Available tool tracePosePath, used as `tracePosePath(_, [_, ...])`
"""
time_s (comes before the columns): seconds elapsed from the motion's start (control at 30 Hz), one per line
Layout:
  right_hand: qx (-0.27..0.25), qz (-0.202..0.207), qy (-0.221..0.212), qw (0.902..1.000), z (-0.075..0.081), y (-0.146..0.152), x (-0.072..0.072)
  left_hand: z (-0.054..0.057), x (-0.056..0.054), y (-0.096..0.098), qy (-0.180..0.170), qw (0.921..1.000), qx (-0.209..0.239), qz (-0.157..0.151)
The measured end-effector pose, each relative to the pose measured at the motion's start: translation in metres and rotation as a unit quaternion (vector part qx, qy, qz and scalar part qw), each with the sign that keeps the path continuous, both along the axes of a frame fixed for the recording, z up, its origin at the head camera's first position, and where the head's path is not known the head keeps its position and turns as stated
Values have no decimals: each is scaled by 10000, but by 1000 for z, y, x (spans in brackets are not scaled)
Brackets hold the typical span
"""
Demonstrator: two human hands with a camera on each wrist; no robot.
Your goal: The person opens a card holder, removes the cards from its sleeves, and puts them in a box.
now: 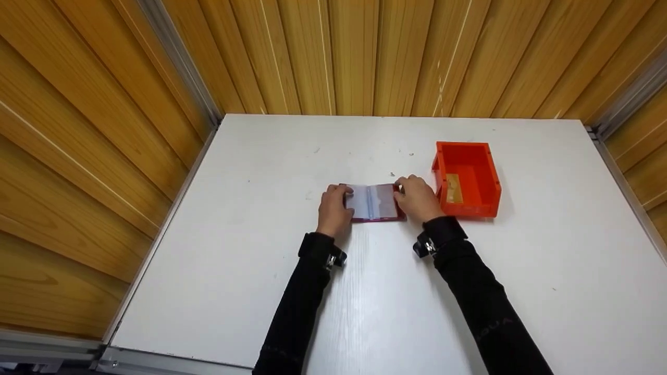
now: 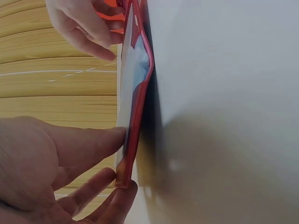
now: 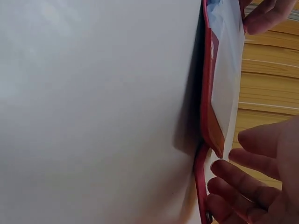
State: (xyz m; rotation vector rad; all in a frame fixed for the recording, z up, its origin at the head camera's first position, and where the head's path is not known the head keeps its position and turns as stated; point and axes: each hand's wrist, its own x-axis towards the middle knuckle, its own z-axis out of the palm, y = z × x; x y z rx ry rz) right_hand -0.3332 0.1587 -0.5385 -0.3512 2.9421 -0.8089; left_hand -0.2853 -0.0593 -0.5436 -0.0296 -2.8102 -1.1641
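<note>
An unfolded red card holder with clear plastic sleeves lies on the white table, its spine running away from me. My left hand pinches its left edge, thumb on the sleeves and fingers under the cover, as the left wrist view shows. That edge is slightly raised off the table. At the right end is my right hand, its thumb held apart. In the right wrist view, its fingertips touch a red closing strap with a snap at its end. Part of the strap is hidden behind the fingers.
An orange-red plastic bin with a yellowish label stands just right of my right hand. Small specks dot the white table. Wood-patterned walls with metal posts rise at the back and sides.
</note>
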Motion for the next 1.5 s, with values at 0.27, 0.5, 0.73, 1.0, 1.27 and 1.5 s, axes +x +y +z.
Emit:
tracePosePath(0.27, [-832, -106, -354, 9958, -8, 0, 2, 0, -1, 1, -91, 9999, 74, 19])
tracePosePath(0.5, [-1480, -375, -1039, 9828, -10, 3, 1, 1, 0, 1, -129, 9999, 83, 9])
tracePosePath(0.73, [-1763, -444, -1008, 9782, -13, -3, 5, -2, 0, 0, -39, 9999, 88, -70])
tracePosePath(1.0, [-1081, 46, -37, 9941, -29, 1, 5, -3, -1, -1, -76, 9998, 158, -73])
tracePosePath(1.27, [-1509, -132, 199, 9883, -34, 3, 0, -3, -5, -1, -45, 9998, 175, -101])
tracePosePath(1.5, [-2074, -443, 64, 9772, -23, -6, 7, -6, -3, -2, -25, 9997, 204, -161])
